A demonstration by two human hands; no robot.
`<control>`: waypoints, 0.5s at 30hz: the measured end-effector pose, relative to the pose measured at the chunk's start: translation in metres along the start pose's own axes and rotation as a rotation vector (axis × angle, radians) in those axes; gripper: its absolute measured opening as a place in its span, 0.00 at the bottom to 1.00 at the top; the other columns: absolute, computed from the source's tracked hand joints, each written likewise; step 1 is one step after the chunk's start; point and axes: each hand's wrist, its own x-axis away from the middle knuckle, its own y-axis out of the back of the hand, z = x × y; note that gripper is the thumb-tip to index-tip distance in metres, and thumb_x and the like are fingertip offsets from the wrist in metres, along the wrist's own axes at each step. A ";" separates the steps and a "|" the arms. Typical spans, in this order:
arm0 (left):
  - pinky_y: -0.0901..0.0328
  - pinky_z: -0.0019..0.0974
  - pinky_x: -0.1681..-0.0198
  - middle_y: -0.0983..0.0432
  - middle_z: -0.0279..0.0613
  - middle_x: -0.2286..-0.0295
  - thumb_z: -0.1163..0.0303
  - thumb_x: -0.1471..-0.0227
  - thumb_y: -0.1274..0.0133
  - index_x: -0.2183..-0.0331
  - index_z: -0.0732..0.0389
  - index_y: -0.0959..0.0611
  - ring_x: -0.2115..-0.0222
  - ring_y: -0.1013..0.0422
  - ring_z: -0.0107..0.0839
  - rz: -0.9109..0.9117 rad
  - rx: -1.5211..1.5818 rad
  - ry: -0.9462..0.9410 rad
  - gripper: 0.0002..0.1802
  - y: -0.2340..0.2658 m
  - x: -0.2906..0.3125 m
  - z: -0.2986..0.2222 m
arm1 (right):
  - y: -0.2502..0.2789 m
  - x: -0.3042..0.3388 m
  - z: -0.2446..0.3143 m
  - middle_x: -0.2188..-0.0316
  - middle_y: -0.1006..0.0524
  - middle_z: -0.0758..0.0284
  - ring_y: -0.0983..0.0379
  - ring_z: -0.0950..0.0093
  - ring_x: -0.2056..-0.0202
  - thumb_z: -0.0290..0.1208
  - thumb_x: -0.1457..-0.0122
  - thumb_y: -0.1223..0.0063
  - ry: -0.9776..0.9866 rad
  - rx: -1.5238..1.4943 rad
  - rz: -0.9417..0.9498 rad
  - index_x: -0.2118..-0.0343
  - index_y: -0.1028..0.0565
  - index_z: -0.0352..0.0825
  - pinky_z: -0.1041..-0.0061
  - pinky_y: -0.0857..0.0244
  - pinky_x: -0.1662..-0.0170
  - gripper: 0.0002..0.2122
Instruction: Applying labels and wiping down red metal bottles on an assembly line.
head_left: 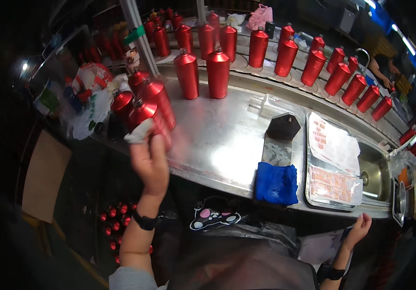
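My left hand (151, 164) is raised at the table's left end, its fingers closed on a crumpled white cloth (139, 133). The cloth is right in front of a shiny red bottle (145, 112), and I cannot tell whether it touches it. More red bottles are grouped around that one, including a taller-looking one (158, 96) just behind. Off the table's front edge at the right, my right hand (358, 232) hangs with nothing visible in it, its fingers loosely extended. Two upright red bottles (187, 75) (217, 73) stand farther back on the metal table (208, 125).
A curved conveyor (271, 72) carries several red bottles along the back. A tray (309, 203) with printed sheets (336, 145), a folded blue cloth (276, 183) and a dark angular holder (283, 126) lie ahead. A sink (377, 176) is at right; a person (384, 72) works far right.
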 end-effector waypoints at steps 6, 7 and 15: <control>0.39 0.44 0.46 0.33 0.54 0.51 0.74 0.54 0.39 0.46 0.67 0.32 0.51 0.34 0.47 0.089 -0.301 -0.279 0.34 -0.155 -0.073 0.064 | -0.090 0.054 0.119 0.63 0.30 0.71 0.36 0.87 0.68 0.24 0.37 0.49 0.091 -0.140 0.387 0.55 0.28 0.30 0.88 0.42 0.65 0.09; 0.39 0.45 0.45 0.34 0.57 0.50 0.72 0.55 0.37 0.45 0.69 0.35 0.50 0.35 0.50 0.104 -0.309 -0.182 0.38 -0.168 -0.091 0.083 | -0.096 0.060 0.130 0.64 0.30 0.71 0.37 0.89 0.69 0.24 0.38 0.48 0.054 -0.165 0.452 0.55 0.28 0.31 0.89 0.43 0.67 0.09; 0.38 0.50 0.47 0.34 0.64 0.51 0.55 0.67 0.26 0.55 0.70 0.31 0.49 0.36 0.58 -0.020 -0.800 -0.071 0.44 -0.237 -0.153 0.179 | -0.086 0.061 0.100 0.67 0.30 0.73 0.36 0.92 0.72 0.21 0.39 0.47 -0.123 -0.304 0.493 0.54 0.29 0.30 0.93 0.44 0.69 0.11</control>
